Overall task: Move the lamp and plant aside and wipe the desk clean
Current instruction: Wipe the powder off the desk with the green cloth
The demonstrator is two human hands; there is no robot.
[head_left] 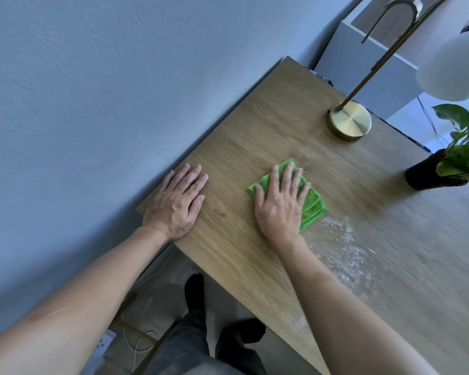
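From where I sit at the feed, the biggest thing in front of me is the wooden desk [255, 255], running from the blue-grey wall out toward the right, and its near right stretch carries a patch of white powder [344, 255] not yet wiped off. The lamp [349, 120] stands at the far edge on its round brass base, its stem leaning up toward a white shade at the right of the picture, and the plant [441, 169] sits in a dark pot by the right edge; I judge both have been parked there to leave the middle open for wiping. My left hand [176, 201] lies flat and empty on the desk's left corner, fingers together and gripping nothing, and I read it as a brace that steadies me while I lean over. My right hand [279, 201] presses palm-down, fingers spread, on the folded green cloth [313, 204], pinning it flat to the wood rather than clutching it, which gives a broad wiping face. The cloth sits mid-desk, its near edge just beside the powder. I take the wiping to be under way, with that dusty patch the next ground to cover.
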